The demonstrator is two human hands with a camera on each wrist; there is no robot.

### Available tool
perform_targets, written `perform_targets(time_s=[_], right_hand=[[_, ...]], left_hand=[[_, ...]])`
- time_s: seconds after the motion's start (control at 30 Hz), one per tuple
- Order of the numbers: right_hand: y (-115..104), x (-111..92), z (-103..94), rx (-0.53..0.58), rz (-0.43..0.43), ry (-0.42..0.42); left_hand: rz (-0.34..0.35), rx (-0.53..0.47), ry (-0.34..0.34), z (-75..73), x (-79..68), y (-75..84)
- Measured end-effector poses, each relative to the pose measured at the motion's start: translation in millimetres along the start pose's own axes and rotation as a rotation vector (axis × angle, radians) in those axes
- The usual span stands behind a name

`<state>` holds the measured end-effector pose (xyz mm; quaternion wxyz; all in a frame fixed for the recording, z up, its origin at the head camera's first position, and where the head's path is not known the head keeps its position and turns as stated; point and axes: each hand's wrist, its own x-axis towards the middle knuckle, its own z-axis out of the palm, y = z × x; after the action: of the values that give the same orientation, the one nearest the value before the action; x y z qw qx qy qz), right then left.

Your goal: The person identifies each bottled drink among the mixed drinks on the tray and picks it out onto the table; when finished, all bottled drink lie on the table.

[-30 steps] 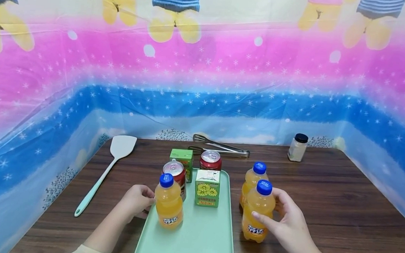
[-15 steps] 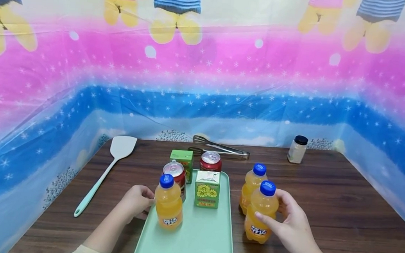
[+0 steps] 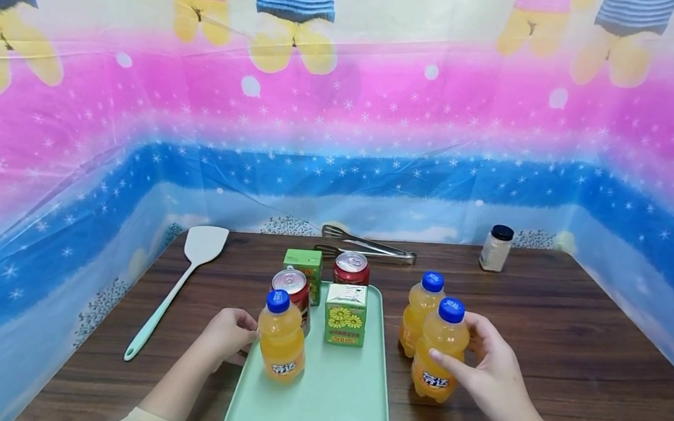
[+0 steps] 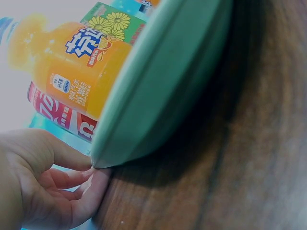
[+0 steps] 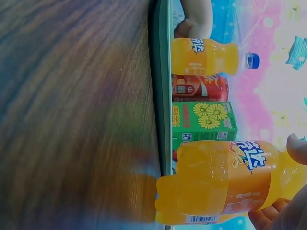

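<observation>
At the tray's left side, my left hand [image 3: 228, 336] pinches the rim of the pale green tray [image 4: 144, 105] between thumb and fingers. My right hand [image 3: 496, 371] grips an orange soda bottle [image 3: 441, 355] with a blue cap, thumb in front and fingers behind. This bottle is upright to the right of the tray. Just behind it, partly hidden, stands a second orange soda bottle [image 3: 418, 314]. On the tray are a third orange soda bottle [image 3: 282, 343], two red cans, one of them a can [image 5: 201, 87] near that bottle, and green drink cartons, the front carton [image 3: 345, 315] showing yellow flowers.
A white spatula [image 3: 188, 278] with a mint handle lies at the left of the dark wooden table [image 3: 569, 331]. Metal tongs [image 3: 370, 245] lie behind the tray. A small jar [image 3: 495, 249] with a black lid stands at the back right, before a patterned cloth backdrop.
My right hand has shifted slightly to the right with the gripped bottle, uncovering more of the bottle behind. The left hand and the tray stay in place.
</observation>
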<state>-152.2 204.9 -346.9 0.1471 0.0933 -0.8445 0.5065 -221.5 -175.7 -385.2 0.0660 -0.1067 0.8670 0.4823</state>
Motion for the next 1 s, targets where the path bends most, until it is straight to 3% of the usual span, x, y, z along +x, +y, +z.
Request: perform_targets(time_s=[1.0], right_hand=[[-0.2,1.3,-5.4,-0.044,0.010,0.057]], left_hand=[[-0.002,0.002,-0.002,-0.1,1.2,-0.8]])
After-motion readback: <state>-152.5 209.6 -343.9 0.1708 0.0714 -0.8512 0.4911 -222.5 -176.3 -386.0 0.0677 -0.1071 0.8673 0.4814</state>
